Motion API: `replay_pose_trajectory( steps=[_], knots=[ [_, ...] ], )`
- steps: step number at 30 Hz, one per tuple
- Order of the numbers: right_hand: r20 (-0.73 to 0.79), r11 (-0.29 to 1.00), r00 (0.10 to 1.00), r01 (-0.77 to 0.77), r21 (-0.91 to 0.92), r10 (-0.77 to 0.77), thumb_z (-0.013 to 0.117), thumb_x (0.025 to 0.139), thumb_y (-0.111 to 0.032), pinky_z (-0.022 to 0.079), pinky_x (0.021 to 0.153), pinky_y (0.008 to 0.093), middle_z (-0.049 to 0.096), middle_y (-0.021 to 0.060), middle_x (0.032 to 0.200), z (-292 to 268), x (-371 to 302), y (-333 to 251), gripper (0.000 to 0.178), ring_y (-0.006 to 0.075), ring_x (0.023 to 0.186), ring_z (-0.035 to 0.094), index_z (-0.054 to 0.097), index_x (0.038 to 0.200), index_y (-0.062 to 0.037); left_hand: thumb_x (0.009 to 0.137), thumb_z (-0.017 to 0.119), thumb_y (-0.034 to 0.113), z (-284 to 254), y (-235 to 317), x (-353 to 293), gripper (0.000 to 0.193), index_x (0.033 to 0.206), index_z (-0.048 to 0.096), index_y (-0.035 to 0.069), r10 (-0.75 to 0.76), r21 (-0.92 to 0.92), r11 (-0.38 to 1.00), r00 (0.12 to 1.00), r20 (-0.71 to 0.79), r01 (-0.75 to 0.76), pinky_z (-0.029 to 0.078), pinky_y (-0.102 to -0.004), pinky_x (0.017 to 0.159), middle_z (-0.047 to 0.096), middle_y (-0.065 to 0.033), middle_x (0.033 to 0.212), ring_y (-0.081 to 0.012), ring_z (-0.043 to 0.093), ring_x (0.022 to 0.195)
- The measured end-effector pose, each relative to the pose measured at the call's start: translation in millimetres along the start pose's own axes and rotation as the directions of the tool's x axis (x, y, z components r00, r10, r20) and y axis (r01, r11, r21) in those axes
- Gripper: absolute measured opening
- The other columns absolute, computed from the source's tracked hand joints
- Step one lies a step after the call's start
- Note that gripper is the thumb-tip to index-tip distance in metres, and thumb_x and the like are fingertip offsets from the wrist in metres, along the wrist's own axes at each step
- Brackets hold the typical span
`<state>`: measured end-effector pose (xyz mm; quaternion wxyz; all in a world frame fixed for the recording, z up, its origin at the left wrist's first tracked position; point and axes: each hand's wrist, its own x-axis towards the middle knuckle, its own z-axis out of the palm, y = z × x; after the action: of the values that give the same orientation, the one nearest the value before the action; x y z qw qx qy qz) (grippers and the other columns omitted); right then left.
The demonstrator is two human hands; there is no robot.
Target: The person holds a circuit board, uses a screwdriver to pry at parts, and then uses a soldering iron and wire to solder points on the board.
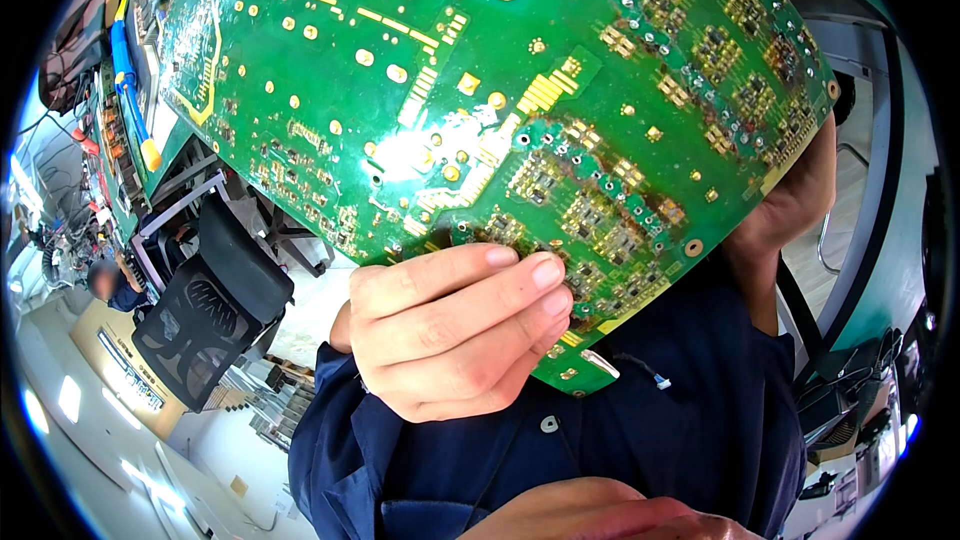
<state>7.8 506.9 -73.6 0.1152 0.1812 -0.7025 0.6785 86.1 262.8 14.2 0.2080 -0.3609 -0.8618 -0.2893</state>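
A large green circuit board [590, 30] fills the upper middle of the view, tilted, its face toward me. It carries gold pads, mounting holes and clusters of small components; brownish stains surround some soldered rows near its right part. A bright glare hides part of the centre. My left hand [460, 330] is closed over the lower left edge, fingertips pressed on the face among the components; its thumb is hidden. At the right edge my right hand [790, 205] supports the board from behind, with its fingers hidden. A small white connector [662, 382] on thin wires hangs below the board.
A black mesh-backed chair [210, 300] stands at the left, with another person [120, 285] beyond it. On the left bench lie a blue-and-yellow tool [125, 70] and other circuit boards. A green-topped bench [870, 270] with dark equipment runs along the right.
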Motion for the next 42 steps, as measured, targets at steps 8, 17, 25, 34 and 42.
replay_pose_trajectory(
  steps=[8, 17, 25, 34, 42],
  knots=[
    [0.028, 0.945, 0.997, 0.08, -0.316, -0.075, 0.092, 0.072, -0.013, 0.053, 0.094, 0.036, 0.063, 0.0251, 0.122, 1.3, 5.5, -3.9, 0.086, 0.0258, 0.108, 0.066, 0.042, 0.133, 0.0208, 0.072, 0.079, 0.004, -0.5, 0.4, -1.4, 0.017, 0.087, 0.072, 0.009, -0.017, -0.007, 1.0, 1.0, 0.006, 0.017, 0.058, -0.0322, 0.075, 0.07, -0.0025, 0.095, -0.0207, 0.07, 0.093],
    [-0.121, 0.994, 0.987, -0.108, -0.023, 0.104, 0.087, 0.077, -0.012, 0.052, 0.098, 0.0364, 0.062, 0.0229, 0.127, 9.4, -2.8, -4.0, 0.084, 0.025, 0.113, 0.064, 0.038, 0.139, 0.0163, 0.072, 0.078, 0.005, -1.1, 0.3, -1.3, 0.017, 0.088, 0.072, 0.009, -0.013, -0.002, 1.0, 1.0, 0.006, 0.013, 0.058, -0.032, 0.076, 0.07, -0.0023, 0.096, -0.0204, 0.07, 0.093],
    [0.049, 0.884, 0.978, -0.203, 0.421, 0.201, 0.076, 0.086, -0.008, 0.052, 0.096, 0.0319, 0.063, 0.0197, 0.127, 1.8, -2.1, 0.5, 0.074, 0.022, 0.111, 0.065, 0.034, 0.144, 0.0121, 0.073, 0.078, 0.005, -3.1, -0.4, 1.7, 0.018, 0.09, 0.071, 0.008, 0.018, 0.006, 1.0, 1.0, 0.014, -0.018, 0.058, -0.0336, 0.076, 0.07, -0.0045, 0.098, -0.0227, 0.07, 0.095],
    [0.082, 0.893, 0.97, -0.243, 0.379, 0.229, 0.071, 0.086, 0.003, 0.049, 0.092, 0.0258, 0.066, 0.019, 0.122, 4.9, -1.4, -8.4, 0.065, 0.018, 0.109, 0.064, 0.036, 0.14, 0.0141, 0.084, 0.068, 0.013, -2.7, -6.4, -2.9, 0.015, 0.099, 0.068, 0.009, 0.1, 0.172, 0.98, 0.995, 0.011, -0.1, 0.057, -0.0428, 0.079, 0.065, -0.0086, 0.103, -0.0286, 0.064, 0.099],
    [0.11, 0.996, 0.994, 0.023, -0.09, -0.013, 0.077, 0.072, 0.002, 0.045, 0.093, 0.031, 0.063, 0.0161, 0.122, 0.7, 8.5, -2.1, 0.03, 0.0248, 0.108, 0.062, 0.074, 0.101, 0.0035, 0.078, 0.072, 0.006, 3.5, -9.4, -14.1, 0.021, 0.096, 0.064, 0.015, 0.044, 0.284, 0.959, 0.994, -0.101, -0.013, 0.057, -0.0441, 0.082, 0.062, -0.0064, 0.102, -0.026, 0.065, 0.098]
  ],
)
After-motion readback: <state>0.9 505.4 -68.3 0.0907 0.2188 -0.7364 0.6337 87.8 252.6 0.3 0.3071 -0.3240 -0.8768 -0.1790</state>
